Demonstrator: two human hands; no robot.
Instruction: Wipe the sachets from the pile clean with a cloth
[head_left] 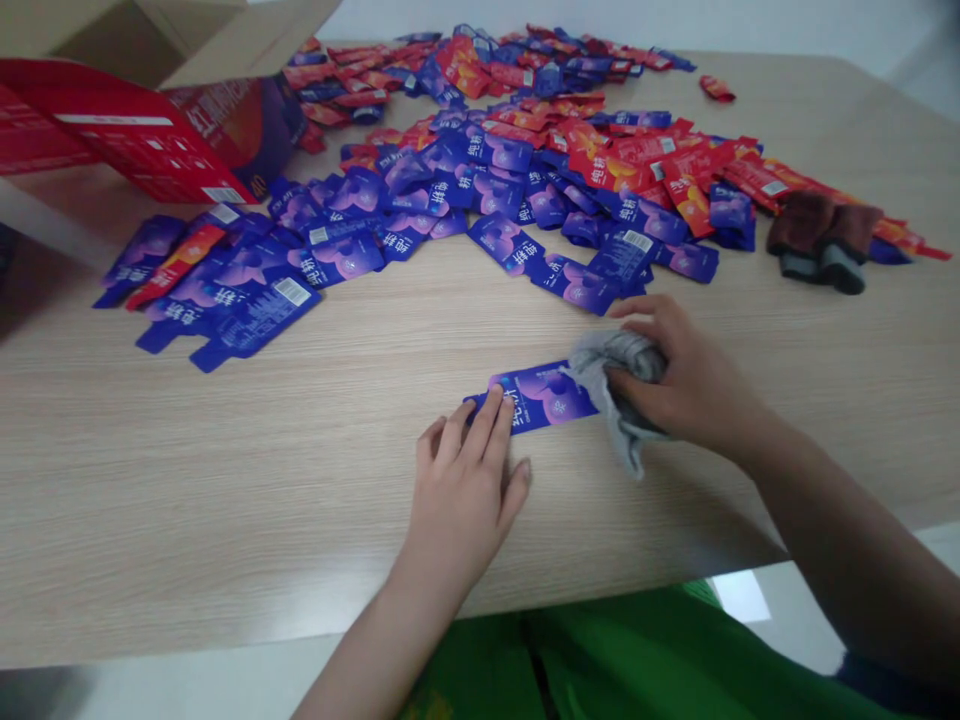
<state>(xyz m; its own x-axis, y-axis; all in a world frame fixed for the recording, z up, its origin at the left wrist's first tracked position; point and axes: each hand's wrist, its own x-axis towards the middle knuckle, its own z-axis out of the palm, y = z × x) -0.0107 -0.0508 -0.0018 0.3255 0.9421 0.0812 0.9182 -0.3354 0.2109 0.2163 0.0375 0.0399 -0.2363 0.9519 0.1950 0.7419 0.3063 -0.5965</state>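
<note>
The left hand (466,490) presses its nearly straight fingers, thumb held apart, on the left end of a flat purple packet (551,392) lying on the bench (225,500). The right hand (686,375) pinches a crumpled gray cloth (619,360) between thumb and fingers over the packet's right end. Beyond them spreads a heap of purple and red packets (495,175).

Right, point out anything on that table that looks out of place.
The brown-and-grey bundle near the right end of the packet pile looks odd: it appears to be fabric, beside printed packets. One red packet also lies alone towards the back right.
</note>
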